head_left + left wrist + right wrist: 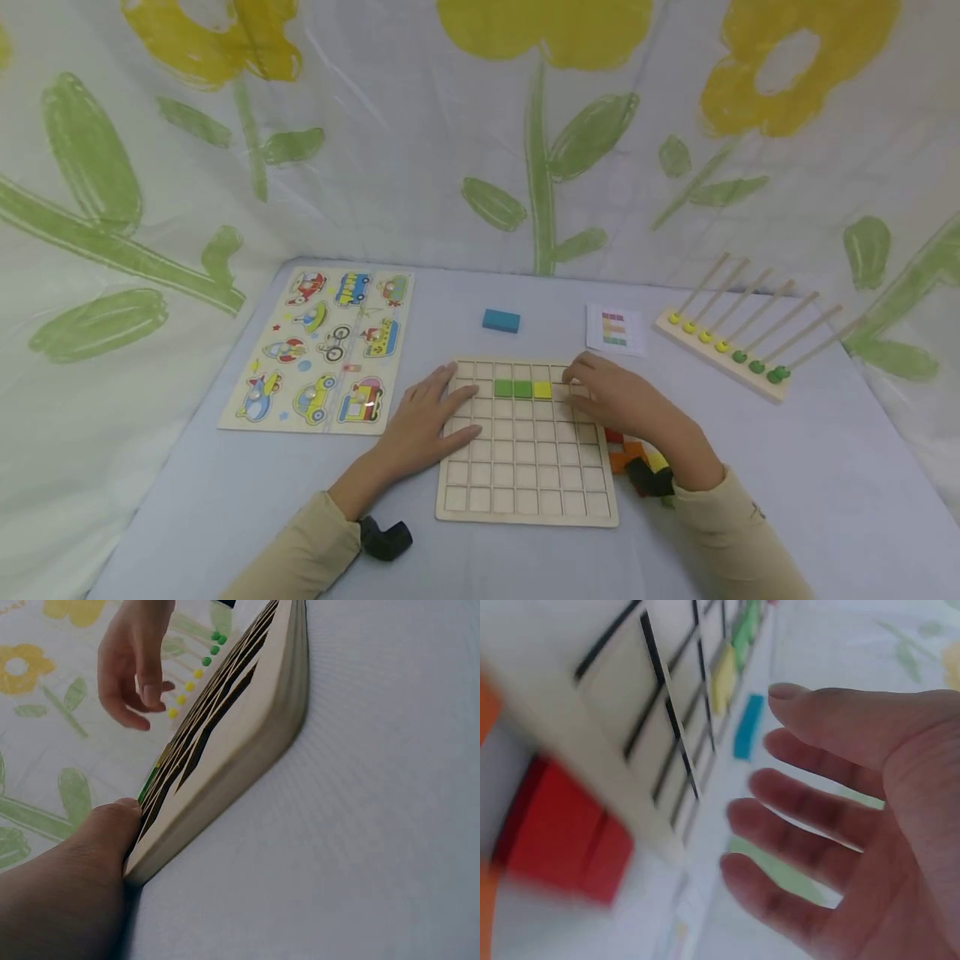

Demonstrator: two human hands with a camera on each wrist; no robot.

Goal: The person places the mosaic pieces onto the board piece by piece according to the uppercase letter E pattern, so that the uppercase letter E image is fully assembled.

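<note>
A wooden grid board (525, 477) lies flat on the table, with two green squares (513, 389) and one yellow square (542, 390) side by side in an upper row. My left hand (427, 421) rests on the board's left edge, fingers spread over the grid; the left wrist view shows the thumb (112, 825) at the rim. Over the upper right part of the board hovers my right hand (626, 400). Its fingers are loosely bent and apart, with nothing between them in the right wrist view.
Red pieces (562, 832) and other coloured blocks lie right of the board, partly under my right arm. Behind it are a blue block (501, 321) and a pattern card (615, 340). A vehicle puzzle (315, 342) lies left; a bead rack (720, 357) with upright rods stands right.
</note>
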